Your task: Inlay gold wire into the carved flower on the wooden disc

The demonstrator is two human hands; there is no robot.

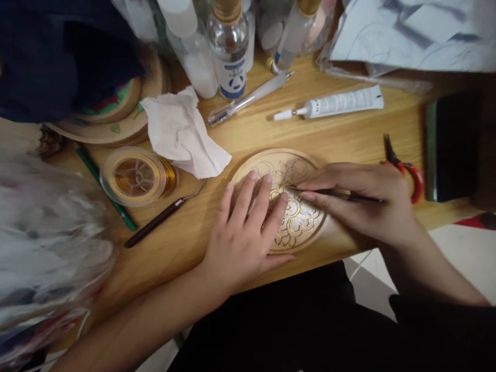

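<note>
A round wooden disc [300,217] is lying flat on the table [256,134], near its front edge, and is showing a flower pattern: shiny gold outlines are running around the petals on the middle and lower part, while the upper part is carrying only thin dark drawn lines. The left hand [242,235] is resting on the disc's left side, fingers spread, and is hiding that part of the pattern. The right hand [360,194] is pinching a thin dark tool [333,192] between thumb and fingers, its tip pointing at the pattern; whether the tip is gripping anything, cannot tell. This hand is covering some of the right rim. A crumpled tissue [182,134] is sitting just off the upper left rim. Farther left, a spool of gold wire [134,181], a green pencil [124,214] and a dark-handled hook [155,222] are lying near each other. A pen [253,98] and a white tube [343,103] are lying behind the disc; a labelled bottle [231,62] is standing beyond the tissue. Red-handled cutters [397,157] are lying partly behind the right hand. A plastic bag [50,232] is crowding the left side.
</note>
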